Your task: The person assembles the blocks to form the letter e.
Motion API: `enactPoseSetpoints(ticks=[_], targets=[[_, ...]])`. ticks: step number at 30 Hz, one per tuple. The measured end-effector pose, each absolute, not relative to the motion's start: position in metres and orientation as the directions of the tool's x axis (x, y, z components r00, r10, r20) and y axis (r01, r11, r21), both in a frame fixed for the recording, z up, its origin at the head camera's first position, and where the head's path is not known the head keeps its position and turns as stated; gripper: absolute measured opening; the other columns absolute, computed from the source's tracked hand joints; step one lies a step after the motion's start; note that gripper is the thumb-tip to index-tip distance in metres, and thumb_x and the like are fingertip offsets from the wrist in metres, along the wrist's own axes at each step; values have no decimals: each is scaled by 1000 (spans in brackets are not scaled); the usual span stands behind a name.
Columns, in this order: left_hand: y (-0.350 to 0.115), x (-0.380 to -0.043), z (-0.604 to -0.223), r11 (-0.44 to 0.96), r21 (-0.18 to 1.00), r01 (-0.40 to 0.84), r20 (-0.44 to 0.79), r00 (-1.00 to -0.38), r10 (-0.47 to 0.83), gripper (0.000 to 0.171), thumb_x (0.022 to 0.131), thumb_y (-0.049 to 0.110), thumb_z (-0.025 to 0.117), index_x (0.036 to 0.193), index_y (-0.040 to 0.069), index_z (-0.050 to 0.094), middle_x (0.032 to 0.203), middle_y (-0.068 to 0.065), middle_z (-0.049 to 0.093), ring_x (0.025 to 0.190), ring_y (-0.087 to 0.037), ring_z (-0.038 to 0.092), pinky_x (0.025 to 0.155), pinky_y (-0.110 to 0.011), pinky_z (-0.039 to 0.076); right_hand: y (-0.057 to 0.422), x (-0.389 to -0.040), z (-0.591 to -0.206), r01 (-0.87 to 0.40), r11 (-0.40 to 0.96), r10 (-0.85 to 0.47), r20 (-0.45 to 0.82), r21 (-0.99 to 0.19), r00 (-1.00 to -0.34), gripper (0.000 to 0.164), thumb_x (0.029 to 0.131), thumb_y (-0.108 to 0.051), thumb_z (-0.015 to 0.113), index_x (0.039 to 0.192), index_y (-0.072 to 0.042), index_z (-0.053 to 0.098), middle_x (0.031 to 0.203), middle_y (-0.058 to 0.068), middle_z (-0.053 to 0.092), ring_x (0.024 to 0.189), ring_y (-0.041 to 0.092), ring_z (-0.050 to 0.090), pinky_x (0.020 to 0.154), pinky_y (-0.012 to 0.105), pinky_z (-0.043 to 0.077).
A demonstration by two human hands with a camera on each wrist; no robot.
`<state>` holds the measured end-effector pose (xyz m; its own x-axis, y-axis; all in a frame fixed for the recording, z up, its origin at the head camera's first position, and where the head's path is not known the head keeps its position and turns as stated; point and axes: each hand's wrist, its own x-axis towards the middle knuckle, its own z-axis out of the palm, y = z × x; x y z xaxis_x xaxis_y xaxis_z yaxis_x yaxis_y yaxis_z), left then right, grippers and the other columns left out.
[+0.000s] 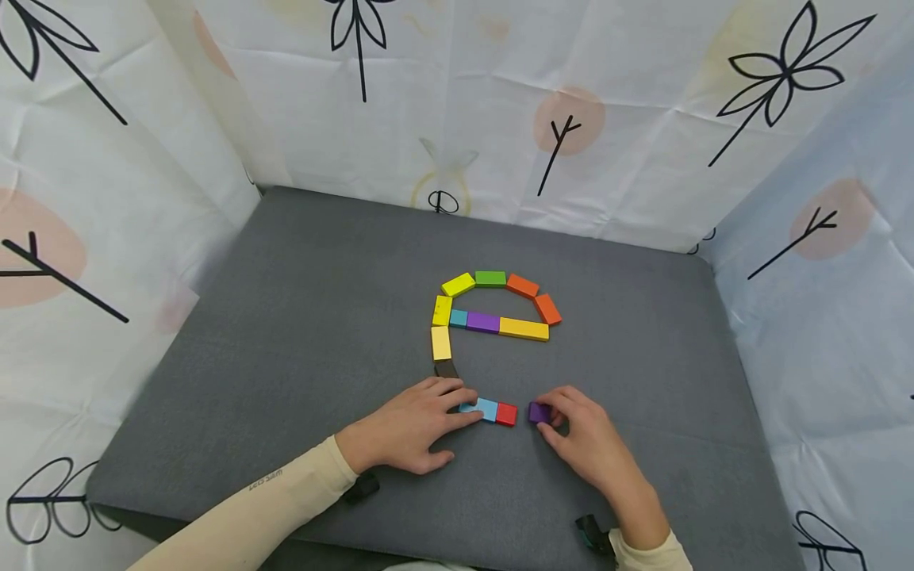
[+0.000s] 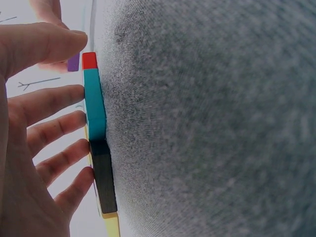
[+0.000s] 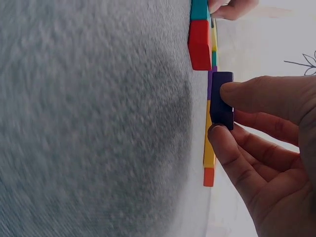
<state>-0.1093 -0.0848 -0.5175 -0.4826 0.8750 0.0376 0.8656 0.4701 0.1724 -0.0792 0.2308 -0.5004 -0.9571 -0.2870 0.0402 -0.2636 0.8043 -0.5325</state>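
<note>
On the grey surface, colored blocks form a shape like a letter "e". My left hand [image 1: 414,424], fingers spread, rests its fingertips on the lower row, at the light blue block [image 1: 489,409] and the dark block [image 2: 102,177]. A red block [image 1: 506,414] sits against the light blue one's right end. Between thumb and fingers, my right hand [image 1: 591,444] pinches a purple block [image 3: 221,89], a small gap to the right of the red one. In the right wrist view this purple block appears raised off the surface.
Above the hands, the shape continues with pale yellow [image 1: 441,343], yellow [image 1: 458,285], green [image 1: 490,279] and orange [image 1: 523,285] blocks. A crossbar holds teal [image 1: 458,318], purple [image 1: 483,322] and golden yellow [image 1: 524,329] blocks. Patterned white cloth [image 1: 485,127] stands around the grey table [image 1: 300,317].
</note>
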Motion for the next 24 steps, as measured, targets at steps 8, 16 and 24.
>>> enactPoseSetpoints(ticks=[8, 16, 24], targets=[[-85, -109, -517, 472, 177, 864, 30, -484, 874, 65, 97, 47, 75, 155, 22, 63, 156, -3, 54, 143, -25, 47, 120, -45, 38, 223, -78, -505, -268, 792, -306, 23, -549, -952, 36, 82, 1, 94, 111, -14, 79, 104, -6, 66, 83, 10, 61, 73, 30, 56], [-84, -109, -519, 467, 175, 867, 40, -480, 877, 64, 97, 47, 76, 155, 22, 63, 155, -3, 55, 142, -25, 48, 120, -46, 39, 217, -78, -507, -241, 806, -293, -11, -541, -956, 35, 82, -2, 95, 110, -15, 80, 101, -7, 65, 81, 8, 58, 72, 30, 54], [-84, -110, -518, 471, 171, 865, 35, -484, 875, 64, 97, 48, 76, 154, 22, 63, 155, -3, 55, 142, -25, 48, 120, -45, 39, 216, -81, -510, -238, 804, -301, -28, -544, -953, 34, 84, -3, 94, 111, -15, 79, 100, -6, 65, 82, 9, 58, 73, 31, 55]])
